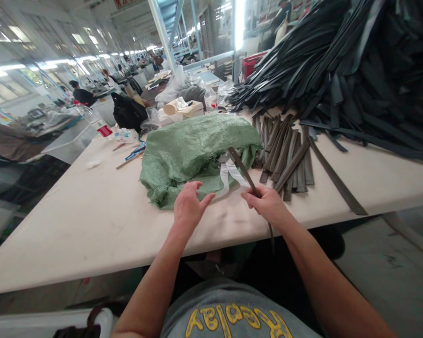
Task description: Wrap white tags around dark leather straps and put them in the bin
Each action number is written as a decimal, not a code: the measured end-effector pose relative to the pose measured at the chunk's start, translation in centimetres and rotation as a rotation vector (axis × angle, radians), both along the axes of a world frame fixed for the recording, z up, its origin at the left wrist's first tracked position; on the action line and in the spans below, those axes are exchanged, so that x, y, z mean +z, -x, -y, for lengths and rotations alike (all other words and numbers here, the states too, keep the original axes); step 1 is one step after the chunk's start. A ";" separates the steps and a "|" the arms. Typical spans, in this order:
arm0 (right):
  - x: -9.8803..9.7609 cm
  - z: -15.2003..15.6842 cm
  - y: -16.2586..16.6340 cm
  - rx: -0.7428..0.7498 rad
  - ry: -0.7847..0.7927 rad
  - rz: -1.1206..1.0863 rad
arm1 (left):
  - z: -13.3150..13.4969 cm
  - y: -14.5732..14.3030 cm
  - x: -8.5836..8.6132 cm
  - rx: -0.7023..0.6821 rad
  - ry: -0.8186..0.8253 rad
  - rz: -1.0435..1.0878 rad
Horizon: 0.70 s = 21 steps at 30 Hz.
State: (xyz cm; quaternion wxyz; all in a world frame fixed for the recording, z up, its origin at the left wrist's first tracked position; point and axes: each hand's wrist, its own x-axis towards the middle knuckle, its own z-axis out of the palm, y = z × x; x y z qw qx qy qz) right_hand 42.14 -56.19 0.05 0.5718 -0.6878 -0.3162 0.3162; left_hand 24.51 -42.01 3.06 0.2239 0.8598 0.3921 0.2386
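My right hand (pixel 268 203) is closed around a dark grey-brown strip (pixel 243 170). The strip slants up and left from the fingers, and a thin tail hangs past the table edge. A white ribbon-like band (pixel 224 174) forms an upside-down V, one leg running to my right fingers. Its other leg curves toward the thumb of my left hand (pixel 190 204), where I cannot tell if they touch. That hand is open, thumb and fingers apart, in front of a green woven sack (pixel 197 138). Beside the sack lies a pile of similar brown strips (pixel 285 155).
A large heap of black strips (pixel 338 70) covers the table's back right. One long brown strip (pixel 338 180) lies apart near the front edge of the pale table (pixel 91 225). Behind the sack are a cardboard box (pixel 183 112), plastic bags and a black bag (pixel 129 111).
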 end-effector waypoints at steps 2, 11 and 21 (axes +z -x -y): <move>0.4 0.2 0.0 0.034 0.019 0.085 | 1.0 -0.8 0.7 -0.154 -0.005 0.011; 1.6 1.4 -0.3 0.053 0.036 0.320 | 2.7 -3.7 0.9 -0.494 0.384 0.014; 1.8 4.3 -0.3 -0.005 -0.047 0.114 | 3.0 -7.1 -0.6 -0.321 1.059 0.314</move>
